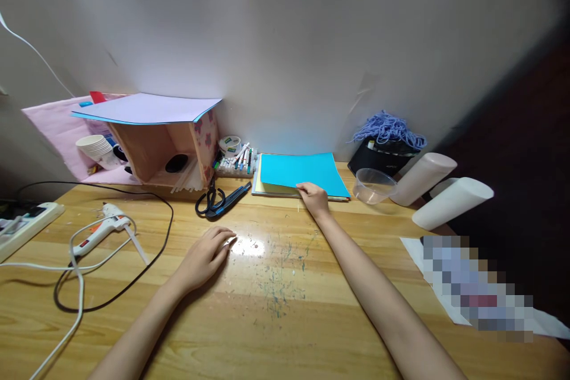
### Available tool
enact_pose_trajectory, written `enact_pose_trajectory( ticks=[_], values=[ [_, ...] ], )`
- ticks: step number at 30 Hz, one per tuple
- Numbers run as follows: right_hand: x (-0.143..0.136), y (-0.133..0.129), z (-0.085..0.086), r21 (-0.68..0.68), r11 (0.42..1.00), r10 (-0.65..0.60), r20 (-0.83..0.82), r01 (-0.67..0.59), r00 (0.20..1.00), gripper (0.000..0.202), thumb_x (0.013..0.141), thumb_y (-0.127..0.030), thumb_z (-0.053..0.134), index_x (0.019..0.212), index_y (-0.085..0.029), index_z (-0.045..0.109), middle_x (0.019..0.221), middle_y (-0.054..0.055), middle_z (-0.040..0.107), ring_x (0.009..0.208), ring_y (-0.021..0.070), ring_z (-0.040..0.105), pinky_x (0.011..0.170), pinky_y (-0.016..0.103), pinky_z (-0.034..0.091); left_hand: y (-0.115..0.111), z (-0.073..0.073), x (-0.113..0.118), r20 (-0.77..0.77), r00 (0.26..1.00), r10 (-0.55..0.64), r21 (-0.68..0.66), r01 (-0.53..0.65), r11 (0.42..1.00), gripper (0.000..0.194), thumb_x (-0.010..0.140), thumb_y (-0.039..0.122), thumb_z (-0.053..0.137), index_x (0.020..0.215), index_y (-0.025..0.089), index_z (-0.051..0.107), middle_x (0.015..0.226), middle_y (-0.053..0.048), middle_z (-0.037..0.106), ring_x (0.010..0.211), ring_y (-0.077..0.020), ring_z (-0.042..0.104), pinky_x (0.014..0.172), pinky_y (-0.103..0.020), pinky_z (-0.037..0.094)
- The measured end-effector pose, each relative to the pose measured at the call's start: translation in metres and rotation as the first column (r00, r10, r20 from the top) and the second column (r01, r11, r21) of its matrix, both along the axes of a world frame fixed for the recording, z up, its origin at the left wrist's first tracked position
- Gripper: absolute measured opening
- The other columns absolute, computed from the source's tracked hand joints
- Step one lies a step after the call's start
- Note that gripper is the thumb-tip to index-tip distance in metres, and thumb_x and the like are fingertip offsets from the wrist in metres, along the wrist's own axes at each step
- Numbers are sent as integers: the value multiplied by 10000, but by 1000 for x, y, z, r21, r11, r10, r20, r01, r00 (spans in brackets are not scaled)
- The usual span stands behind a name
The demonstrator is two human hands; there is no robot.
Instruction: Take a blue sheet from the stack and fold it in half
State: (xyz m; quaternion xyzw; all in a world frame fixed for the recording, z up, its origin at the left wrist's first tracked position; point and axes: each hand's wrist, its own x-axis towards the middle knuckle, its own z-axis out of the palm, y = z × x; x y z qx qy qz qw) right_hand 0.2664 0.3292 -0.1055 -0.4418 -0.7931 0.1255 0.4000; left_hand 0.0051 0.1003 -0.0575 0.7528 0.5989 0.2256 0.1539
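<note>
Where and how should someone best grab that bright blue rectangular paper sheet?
Probably pinch the blue sheet by its near edge, coming from the front: it is thin, its far edge lies by the grey wall, and the right hand pinches that near edge.

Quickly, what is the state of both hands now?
Left hand: loosely open, holding nothing visible.
Right hand: closed, pinching front edge of the blue sheet.

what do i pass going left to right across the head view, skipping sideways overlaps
White power strip, glue gun, left hand, blue sheet, clear plastic cup, nearer white roll. The right hand pinches the blue sheet's near edge, so it gets no separate place.
</note>
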Motion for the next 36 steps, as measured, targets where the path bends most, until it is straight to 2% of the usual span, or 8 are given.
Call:
enact_pose_trajectory(
  ticks=[9, 14, 20, 22, 24, 28, 31, 36],
  values=[
    [-4, -3, 10, -53, 999, 0, -190, -10, 982, 224, 735, -289, 540, 552, -190, 457, 779, 42, 649, 757, 181, 605, 644, 261, 473, 0, 1, 1, 2, 1000, -9, 2, 9, 1000, 277, 876, 271, 338, 1079, 217, 518, 1104, -68, 516, 1033, -195, 469, 904, -335, 379],
    [8, -16, 55, 50, 996, -50, -397, 76, 916, 223, 757, -366, 580, 662, -182, 498, 695, 16, 604, 679, 157, 580, 650, 259, 461, -1, 3, 4, 58, 998, 2, 15, -3, 1000, 271, 877, 297, 348, 1050, 215, 540, 1080, -68, 537, 1005, -195, 486, 887, -340, 392],
    [54, -90, 104, 113, 953, 302, -406, -281, 862, 57, 769, -244, 609, 796, -206, 576, 814, 21, 621, 803, 165, 595, 747, 285, 471, -2, -1, 10, 222, 974, 39, -66, -25, 997, 290, 852, 338, 395, 1079, 213, 525, 1100, -78, 547, 1012, -210, 510, 899, -371, 404],
    [71, -118, 103, -41, 854, 449, -449, -519, 773, 58, 802, -230, 569, 854, -215, 589, 843, 36, 635, 845, 179, 596, 780, 326, 469, -3, -4, 13, 340, 938, 63, -124, -22, 992, 355, 840, 348, 425, 1168, 215, 448, 1144, -86, 526, 1034, -207, 512, 903, -367, 411],
    [86, -140, 94, -198, 683, 556, -483, -703, 676, 72, 824, -241, 534, 814, -207, 597, 830, 50, 652, 890, 196, 591, 884, 406, 410, -3, -7, 16, 453, 887, 90, -166, -15, 986, 437, 833, 353, 444, 1240, 217, 357, 1173, -92, 509, 1054, -199, 508, 910, -362, 412],
    [116, -161, 71, -447, 508, 574, -462, -736, 676, 225, 829, -316, 525, 658, -183, 587, 752, 63, 659, 997, 226, 548, 1007, 479, 221, -1, -10, 19, 586, 801, 124, -199, -6, 980, 480, 836, 372, 437, 1266, 206, 306, 1161, -105, 522, 1052, -204, 514, 910, -373, 411],
    [136, -166, 58, -565, 469, 452, -507, -679, 734, 210, 805, -364, 553, 725, -171, 572, 785, 72, 637, 967, 243, 552, 926, 465, 327, 6, -11, 23, 566, 805, 179, -211, -68, 975, 448, 841, 405, 404, 1226, 180, 372, 1151, -113, 536, 1048, -220, 518, 916, -384, 399],
    [145, -166, 43, -650, 564, 218, -477, -509, 851, 205, 742, -348, 621, 810, -174, 536, 807, 35, 578, 774, 173, 555, 719, 305, 431, 24, -6, 46, 264, 954, 140, -165, -99, 981, 429, 815, 467, 409, 1118, 178, 502, 1150, -104, 535, 1055, -241, 499, 898, -363, 391]
  ],
)
